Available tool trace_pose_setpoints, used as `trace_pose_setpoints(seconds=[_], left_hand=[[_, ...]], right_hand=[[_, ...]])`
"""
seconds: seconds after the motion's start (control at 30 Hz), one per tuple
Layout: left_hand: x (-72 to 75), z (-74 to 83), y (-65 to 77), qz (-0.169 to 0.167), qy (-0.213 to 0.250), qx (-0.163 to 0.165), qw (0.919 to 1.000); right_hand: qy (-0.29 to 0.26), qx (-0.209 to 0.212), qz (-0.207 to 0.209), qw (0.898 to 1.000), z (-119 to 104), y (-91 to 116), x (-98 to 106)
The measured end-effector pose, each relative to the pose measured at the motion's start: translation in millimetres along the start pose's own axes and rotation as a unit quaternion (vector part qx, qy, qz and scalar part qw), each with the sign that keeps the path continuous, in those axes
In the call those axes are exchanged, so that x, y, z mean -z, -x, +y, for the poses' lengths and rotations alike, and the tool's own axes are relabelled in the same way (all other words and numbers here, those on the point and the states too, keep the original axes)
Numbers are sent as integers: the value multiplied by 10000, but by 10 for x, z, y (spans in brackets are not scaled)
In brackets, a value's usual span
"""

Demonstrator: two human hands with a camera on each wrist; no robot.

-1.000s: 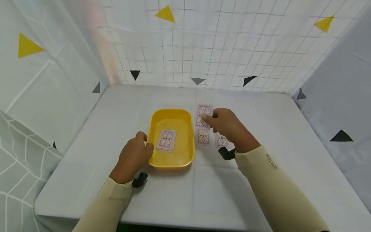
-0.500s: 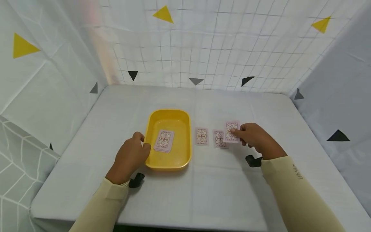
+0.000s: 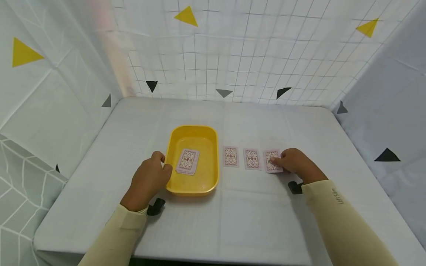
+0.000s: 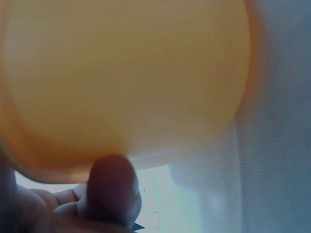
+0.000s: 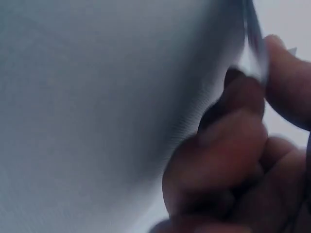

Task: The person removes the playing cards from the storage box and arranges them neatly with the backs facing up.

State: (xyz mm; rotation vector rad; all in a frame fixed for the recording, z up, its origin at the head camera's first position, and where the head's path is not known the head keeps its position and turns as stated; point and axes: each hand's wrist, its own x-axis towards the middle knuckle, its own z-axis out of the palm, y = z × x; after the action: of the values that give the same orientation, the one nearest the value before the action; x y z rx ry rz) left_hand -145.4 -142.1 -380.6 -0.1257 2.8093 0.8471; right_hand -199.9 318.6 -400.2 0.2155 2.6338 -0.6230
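Note:
My right hand (image 3: 297,162) pinches a playing card (image 3: 270,155) by its right side, thumb on the patterned back, close over the table. The right wrist view shows that card (image 5: 256,43) edge-on between thumb and curled fingers. Two more playing cards lie face down to its left, a middle card (image 3: 252,159) and a left card (image 3: 230,156). My left hand (image 3: 151,179) grips the left rim of a yellow tray (image 3: 192,191). In the left wrist view the thumb (image 4: 114,189) presses against the tray's wall (image 4: 131,87). A stack of cards (image 3: 187,162) lies face down in the tray.
A white cloth covers the table (image 3: 259,221). Behind it hangs a white gridded sheet (image 3: 233,48) with yellow, black and grey triangles. More sheets close off the left and right sides.
My right hand has carried its card from behind the left card to the right and down, level with the row. The left hand stays on the tray's rim.

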Motion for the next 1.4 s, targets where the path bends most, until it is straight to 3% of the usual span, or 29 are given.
trace_pose_setpoints(seconds=[0.1,0.2,0.33,0.53,0.7,0.97,1.13,1.4], left_hand=[[2,5,-4,-39,-17,54,10000],[2,13,-2,-87,-37,98,9999],[-4,22,7,-96,-65,110,9999],[2,31,11,-98,-111,131,9998],[2,36,19,-96,-100,141,9998],[-9,36,18,-107,-108,132,9998],[-12,28,10,-93,-104,115,9998],[4,46,9,-101,-58,125,9999]], right_hand=[[414,-152,269,9987,-54,42,-24],[443,-429,428,9972,-85,90,-34],[94,-629,537,9965,-67,95,-54],[-537,-520,712,9947,-107,123,-57],[-670,-194,968,9929,-330,225,-63],[-29,492,1593,9860,-952,440,-131],[658,901,2011,9732,-1313,518,-278],[1552,1754,2266,9454,-1809,577,-548]])
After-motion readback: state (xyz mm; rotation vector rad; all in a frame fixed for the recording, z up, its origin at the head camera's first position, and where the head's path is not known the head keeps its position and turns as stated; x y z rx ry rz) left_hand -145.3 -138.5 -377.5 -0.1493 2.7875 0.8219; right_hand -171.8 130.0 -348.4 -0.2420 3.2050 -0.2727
